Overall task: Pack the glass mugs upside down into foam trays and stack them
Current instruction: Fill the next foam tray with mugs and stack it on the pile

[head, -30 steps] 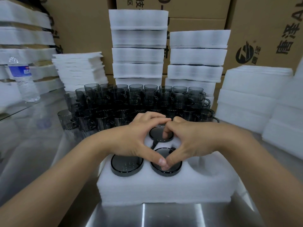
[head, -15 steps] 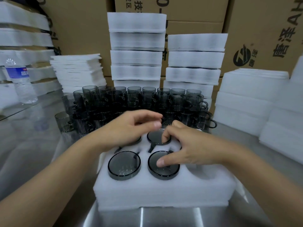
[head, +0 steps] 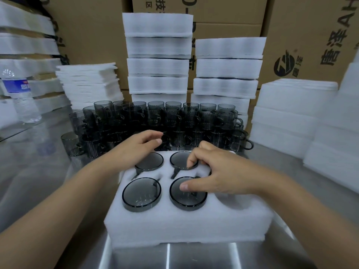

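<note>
Four glass mugs (head: 141, 193) stand upside down in the foam tray (head: 186, 226) before me, bases up, long axes vertical. My right hand (head: 219, 171) rests relaxed, thumb on the near-right base and a fingertip on the far-right one. My left hand (head: 136, 150) hangs slack, grasping nothing. The tray lies on a steel table (head: 38, 181), with upright mugs (head: 174, 117), stacked foam (head: 158, 55) and cardboard boxes (head: 310, 35) behind.

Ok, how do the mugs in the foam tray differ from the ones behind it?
The tray mugs sit upside down, sunk in the foam tray; the loose mugs stand upright on the table. Tray mugs number four; loose mugs are many, crowded together. Both are dark glass with handles.
</note>
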Action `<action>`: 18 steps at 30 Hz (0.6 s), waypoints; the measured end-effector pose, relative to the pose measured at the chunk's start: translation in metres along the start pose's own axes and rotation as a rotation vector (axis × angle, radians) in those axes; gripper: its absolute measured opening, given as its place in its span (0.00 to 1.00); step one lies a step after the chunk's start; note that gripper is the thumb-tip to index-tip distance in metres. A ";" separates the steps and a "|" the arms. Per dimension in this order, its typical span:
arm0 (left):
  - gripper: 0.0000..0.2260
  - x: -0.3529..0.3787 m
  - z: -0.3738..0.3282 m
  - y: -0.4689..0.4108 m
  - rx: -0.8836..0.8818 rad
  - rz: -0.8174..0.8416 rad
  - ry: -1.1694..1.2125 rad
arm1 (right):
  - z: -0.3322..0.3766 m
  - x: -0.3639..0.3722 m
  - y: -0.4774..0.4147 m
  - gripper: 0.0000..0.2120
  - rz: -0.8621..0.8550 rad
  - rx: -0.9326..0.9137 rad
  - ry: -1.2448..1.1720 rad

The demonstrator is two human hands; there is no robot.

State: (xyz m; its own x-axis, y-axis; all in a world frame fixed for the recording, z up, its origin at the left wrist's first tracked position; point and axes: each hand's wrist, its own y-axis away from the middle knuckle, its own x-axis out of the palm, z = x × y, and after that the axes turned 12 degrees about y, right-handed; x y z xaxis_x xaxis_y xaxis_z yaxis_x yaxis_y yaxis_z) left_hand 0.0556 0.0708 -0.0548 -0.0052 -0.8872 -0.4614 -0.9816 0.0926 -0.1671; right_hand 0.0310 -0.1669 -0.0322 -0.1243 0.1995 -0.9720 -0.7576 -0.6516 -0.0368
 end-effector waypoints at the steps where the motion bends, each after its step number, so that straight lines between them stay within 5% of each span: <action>1: 0.12 0.000 0.000 0.000 -0.030 0.040 0.010 | 0.000 0.000 0.000 0.21 0.000 0.001 0.004; 18: 0.06 0.003 -0.002 0.005 0.103 -0.117 -0.089 | -0.001 0.000 0.000 0.20 -0.015 -0.009 0.012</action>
State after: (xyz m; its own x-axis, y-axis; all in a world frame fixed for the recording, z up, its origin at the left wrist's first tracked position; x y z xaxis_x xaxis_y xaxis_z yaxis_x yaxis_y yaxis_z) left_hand 0.0506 0.0675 -0.0558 0.1297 -0.8515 -0.5081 -0.9498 0.0405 -0.3104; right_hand 0.0318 -0.1673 -0.0328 -0.1049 0.2007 -0.9740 -0.7538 -0.6549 -0.0538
